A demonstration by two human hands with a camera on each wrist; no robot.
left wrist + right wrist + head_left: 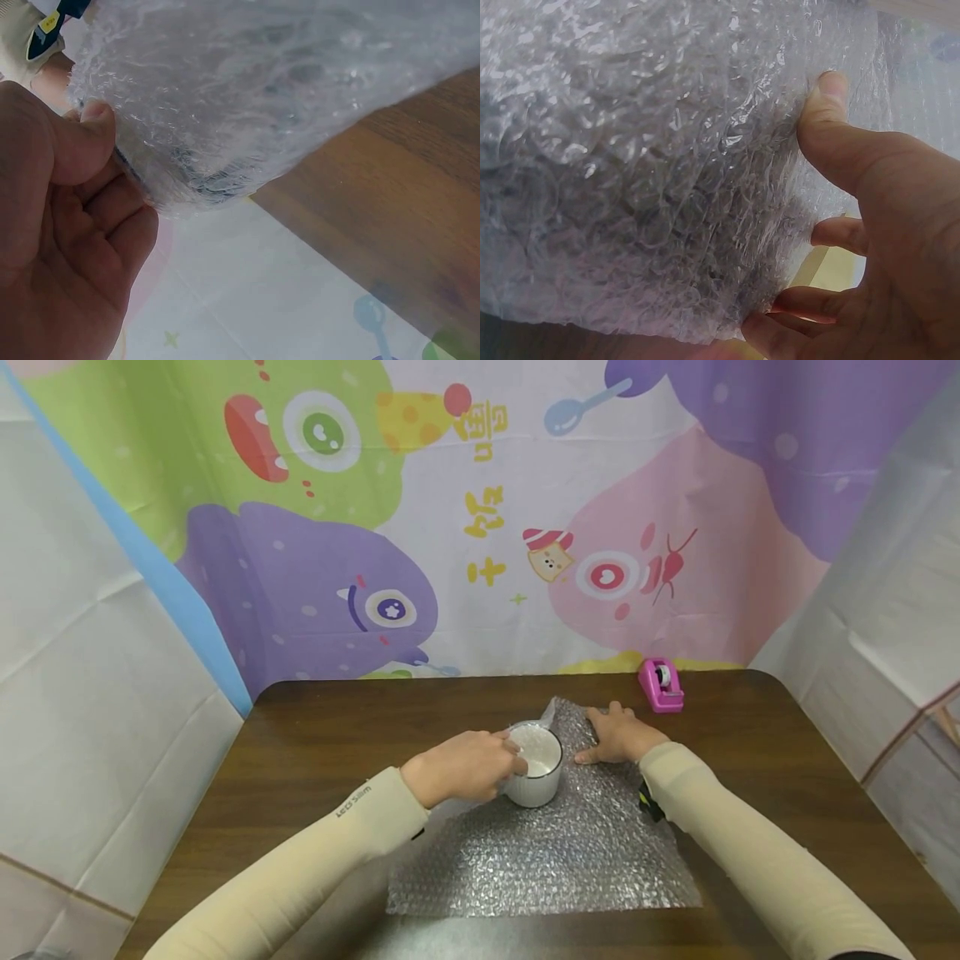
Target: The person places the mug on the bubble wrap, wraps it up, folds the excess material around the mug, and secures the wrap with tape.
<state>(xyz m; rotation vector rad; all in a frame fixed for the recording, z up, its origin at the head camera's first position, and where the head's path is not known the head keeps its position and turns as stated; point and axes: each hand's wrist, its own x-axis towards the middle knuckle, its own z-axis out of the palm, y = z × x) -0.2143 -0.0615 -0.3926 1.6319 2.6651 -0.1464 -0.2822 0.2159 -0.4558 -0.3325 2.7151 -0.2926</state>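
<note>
A white ribbed cup (536, 787) with a dark rim stands upright on a sheet of bubble wrap (555, 860). My left hand (468, 766) grips the cup's left side at the rim. In the left wrist view, that hand's thumb lies over the dark rim edge, with the clear wrap spread beside it and the other fingers curled below. My right hand (618, 737) touches the wrap just right of the cup, thumb and fingers spread apart. Close up in the right wrist view, its fingertips rest along the edge of the raised bubble wrap (667, 165).
A pink tape dispenser (662, 685) sits at the back right of the brown wooden table (360, 710). Behind the table hangs a cloth printed with cartoon monsters (480, 610). Pale sheets hang at the left and right sides.
</note>
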